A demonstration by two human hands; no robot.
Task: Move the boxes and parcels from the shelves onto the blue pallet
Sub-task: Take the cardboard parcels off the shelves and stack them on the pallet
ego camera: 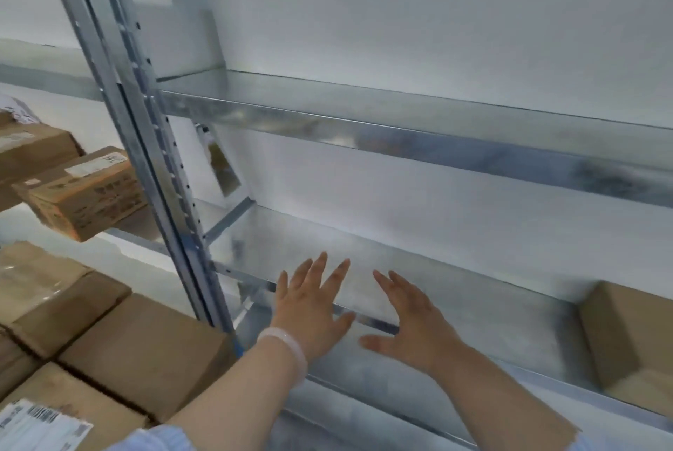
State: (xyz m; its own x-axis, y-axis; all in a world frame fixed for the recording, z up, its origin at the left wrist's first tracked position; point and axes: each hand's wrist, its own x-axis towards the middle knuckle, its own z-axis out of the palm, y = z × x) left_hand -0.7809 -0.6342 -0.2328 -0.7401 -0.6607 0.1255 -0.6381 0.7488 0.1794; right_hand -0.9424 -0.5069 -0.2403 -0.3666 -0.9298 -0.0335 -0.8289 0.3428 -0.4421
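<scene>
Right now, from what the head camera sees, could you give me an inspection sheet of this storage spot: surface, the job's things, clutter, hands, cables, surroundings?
Surface: galvanised metal shelf, bare metal in front of the hands.
Job's things: cardboard box at the right end of that shelf; stacked cardboard boxes in the left bay; labelled box on a higher level there; blue pallet not in view.
Clutter: nothing seen.
Hands: left hand and right hand both open, fingers spread over the shelf's front edge, holding nothing.
Cables: nothing seen.
Surroundings: white wall behind; perforated upright post between the bays.
</scene>
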